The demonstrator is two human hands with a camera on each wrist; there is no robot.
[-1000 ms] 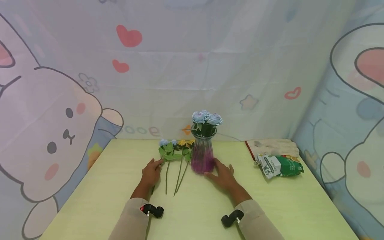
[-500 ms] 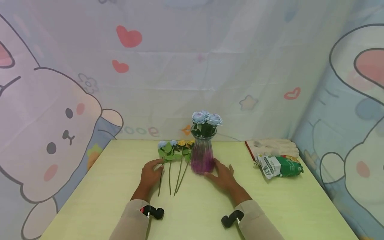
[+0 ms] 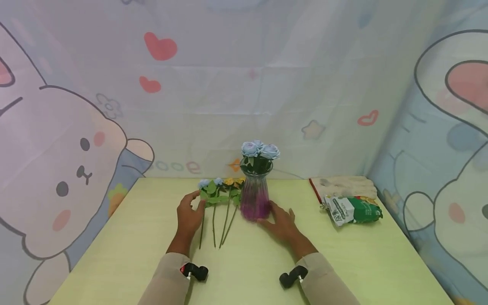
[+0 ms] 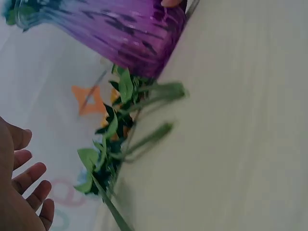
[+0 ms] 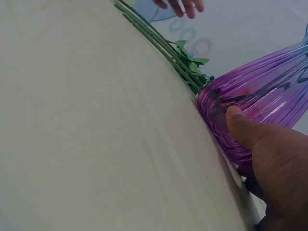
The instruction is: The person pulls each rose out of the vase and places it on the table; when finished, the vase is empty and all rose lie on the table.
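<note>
Cartoon-rabbit fabric [image 3: 65,169] hangs at the far left and runs on behind the tabletop [image 3: 126,245], a pale yellow-green surface whose left edge slants toward the viewer with bare room beside it.

Next comes the left hand [image 3: 189,214], raised a little over the tabletop with its fingers [image 4: 30,177] spread and loosely straight, holding nothing. Its fingertips are just beside the leaves of the loose flower stems [image 3: 214,220], which lie flat in a small fan, blooms pointing to the back wall and cut ends toward the person. Whether a fingertip actually touches a leaf cannot be told.

Right of the stems, touching their leaves, the purple glass vase [image 3: 255,199] stands upright with three pale blue roses [image 3: 260,150] in its mouth. The right hand [image 3: 283,224] rests at the vase's base on its right side, the thumb [image 5: 243,127] pressed against the ribbed glass and the other fingers lying flat and relaxed on the tabletop, not wrapped round it.

Open tabletop stretches in front of both hands to the near edge. Further right, well apart from the vase, a green-and-white packet [image 3: 352,210] lies in front of a folded cloth [image 3: 345,185] near the right rear corner, where more printed fabric closes the side.
</note>
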